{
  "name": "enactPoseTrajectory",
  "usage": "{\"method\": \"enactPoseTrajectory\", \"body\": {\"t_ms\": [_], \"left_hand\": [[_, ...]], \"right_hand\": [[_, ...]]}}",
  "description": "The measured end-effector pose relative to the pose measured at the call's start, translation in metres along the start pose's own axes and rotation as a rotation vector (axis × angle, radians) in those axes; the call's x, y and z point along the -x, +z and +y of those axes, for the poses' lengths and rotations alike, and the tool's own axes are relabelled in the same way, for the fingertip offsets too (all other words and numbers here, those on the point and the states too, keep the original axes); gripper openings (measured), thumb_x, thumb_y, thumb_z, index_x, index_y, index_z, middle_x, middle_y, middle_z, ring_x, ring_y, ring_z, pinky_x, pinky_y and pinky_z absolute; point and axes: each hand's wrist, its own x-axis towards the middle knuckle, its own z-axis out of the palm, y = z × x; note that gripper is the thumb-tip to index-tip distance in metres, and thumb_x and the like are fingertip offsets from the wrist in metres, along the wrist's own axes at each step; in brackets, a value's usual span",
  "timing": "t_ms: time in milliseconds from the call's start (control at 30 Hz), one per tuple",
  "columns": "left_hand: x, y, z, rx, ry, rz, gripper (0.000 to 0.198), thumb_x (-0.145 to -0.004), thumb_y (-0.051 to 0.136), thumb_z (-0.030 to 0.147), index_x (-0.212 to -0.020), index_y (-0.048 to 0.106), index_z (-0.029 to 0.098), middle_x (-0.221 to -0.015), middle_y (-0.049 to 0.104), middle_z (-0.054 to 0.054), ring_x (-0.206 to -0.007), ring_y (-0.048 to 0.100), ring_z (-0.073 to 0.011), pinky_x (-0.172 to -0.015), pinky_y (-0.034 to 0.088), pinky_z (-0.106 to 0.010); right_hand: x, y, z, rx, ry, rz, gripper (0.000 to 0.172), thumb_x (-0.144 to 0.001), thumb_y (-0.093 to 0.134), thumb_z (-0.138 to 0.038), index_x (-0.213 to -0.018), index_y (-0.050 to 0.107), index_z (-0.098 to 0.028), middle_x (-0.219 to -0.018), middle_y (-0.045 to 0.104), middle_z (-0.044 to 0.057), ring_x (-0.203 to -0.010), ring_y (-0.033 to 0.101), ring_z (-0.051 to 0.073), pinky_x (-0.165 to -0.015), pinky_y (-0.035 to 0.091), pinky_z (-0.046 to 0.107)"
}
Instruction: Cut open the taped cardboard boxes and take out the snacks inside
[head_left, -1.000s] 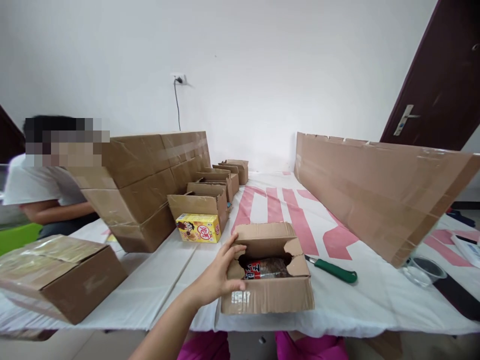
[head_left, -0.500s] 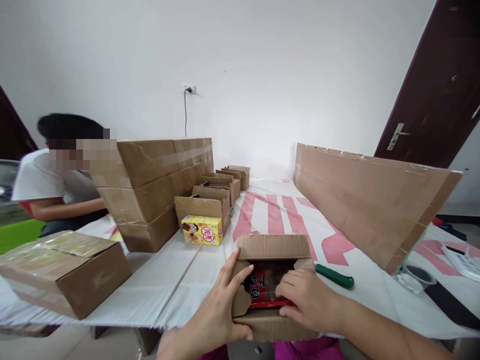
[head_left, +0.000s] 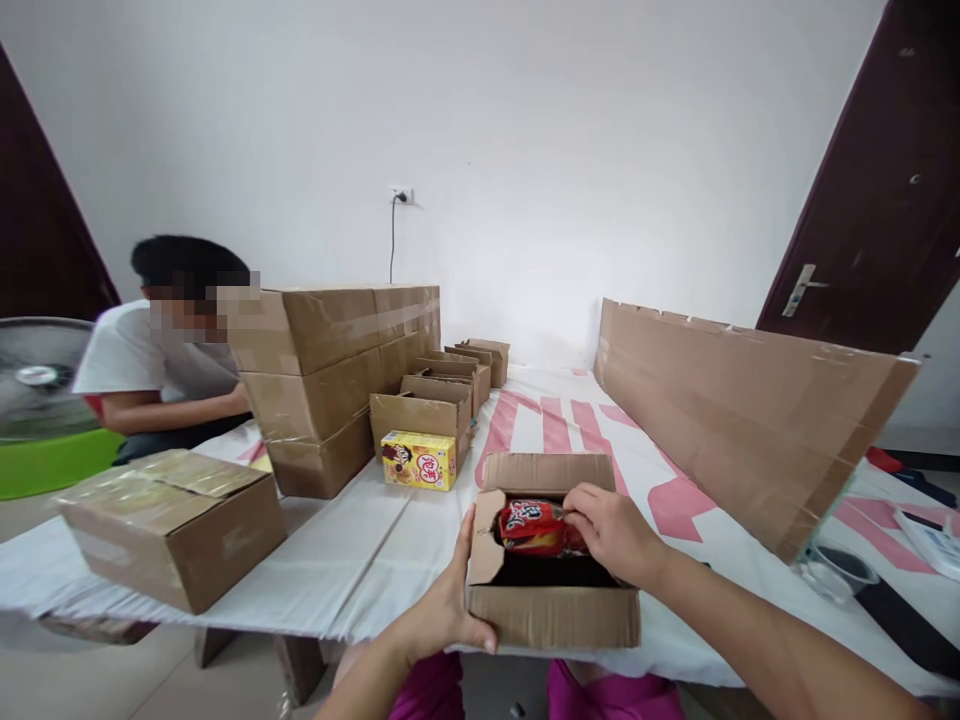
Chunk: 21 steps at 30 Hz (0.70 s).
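Observation:
An open cardboard box [head_left: 555, 617] lies at the table's front edge, its flaps folded outward. My left hand [head_left: 444, 606] grips its left side, with the thumb by the front flap. Reaching in from the right, my right hand [head_left: 616, 532] has its fingers closed on the right end of a red snack packet [head_left: 531, 527]. The packet is at the far side of the opening, and the box's near inside looks dark. Beyond the box, to the left, a yellow snack carton [head_left: 418, 461] stands on the table.
Several open cardboard boxes [head_left: 420, 416] line up beside a stack of taped cartons [head_left: 319, 390]. A closed carton [head_left: 180, 530] sits at left. Another person [head_left: 161, 365] sits behind the stack. A cardboard panel [head_left: 742, 410] and a clear plastic cup [head_left: 836, 570] are at right.
The red packet has shifted up toward the box's far side, with my right hand on its right end. My left hand has slid lower on the box. The view has turned slightly left.

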Motion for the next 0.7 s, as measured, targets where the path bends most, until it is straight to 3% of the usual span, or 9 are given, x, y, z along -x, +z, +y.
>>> {"method": "enactPoseTrajectory", "body": {"t_ms": [133,267,400,467,600,700], "left_hand": [[-0.008,0.003,-0.019,-0.053,-0.067,0.050,0.157,-0.039,0.077,0.075,-0.142,-0.031,0.023,-0.156,0.012,-0.024,-0.143,0.018,-0.0384,-0.115,0.009,-0.055],[-0.011,0.009,-0.027,-0.073,-0.100,0.120,0.151,-0.043,0.081,0.067,-0.145,-0.023,0.029,-0.157,0.002,-0.022,-0.139,0.029,-0.0387,-0.110,0.025,-0.054],[-0.009,0.013,-0.035,-0.112,-0.174,0.077,0.135,-0.053,0.085,0.050,-0.148,-0.010,0.030,-0.150,0.028,-0.019,-0.136,0.034,-0.0341,-0.109,0.028,-0.053],[-0.010,0.014,-0.036,-0.152,-0.170,0.093,0.131,-0.055,0.086,0.037,-0.148,-0.007,0.031,-0.151,0.028,-0.017,-0.137,0.032,-0.0336,-0.110,0.028,-0.052],[-0.026,0.014,-0.024,-0.282,-0.066,0.206,0.120,-0.061,0.079,0.018,-0.147,-0.002,0.038,-0.158,0.005,-0.013,-0.134,0.038,-0.0320,-0.103,0.039,-0.048],[-0.045,0.013,-0.004,-0.506,-0.021,0.188,0.091,-0.068,0.071,0.013,-0.142,0.026,0.041,-0.159,0.010,-0.008,-0.123,0.051,-0.0286,-0.092,0.049,-0.041]], "right_hand": [[0.005,-0.017,0.002,-0.385,0.012,0.292,0.018,-0.093,0.044,-0.026,-0.084,0.059,-0.022,-0.082,0.064,0.001,-0.077,0.060,0.016,-0.069,0.047,0.027],[0.014,-0.026,0.027,-0.703,0.209,0.655,0.028,-0.089,0.052,-0.047,-0.093,0.060,-0.021,-0.086,0.066,0.003,-0.077,0.062,0.018,-0.067,0.051,0.028],[0.035,-0.022,0.066,-0.900,0.472,0.969,0.039,-0.080,0.060,-0.057,-0.094,0.057,-0.021,-0.087,0.068,0.003,-0.073,0.064,0.018,-0.062,0.053,0.029],[0.050,-0.010,0.080,-0.997,0.559,1.012,0.039,-0.077,0.063,-0.058,-0.092,0.056,-0.022,-0.080,0.068,0.000,-0.065,0.063,0.016,-0.058,0.053,0.027],[0.072,0.024,0.092,-1.134,0.677,0.940,0.039,-0.068,0.070,-0.056,-0.086,0.054,-0.024,-0.072,0.068,-0.003,-0.060,0.064,0.018,-0.053,0.053,0.029],[0.074,0.041,0.096,-1.210,0.747,0.830,0.043,-0.062,0.074,-0.057,-0.080,0.055,-0.023,-0.068,0.068,-0.003,-0.060,0.064,0.019,-0.055,0.054,0.031]]}}
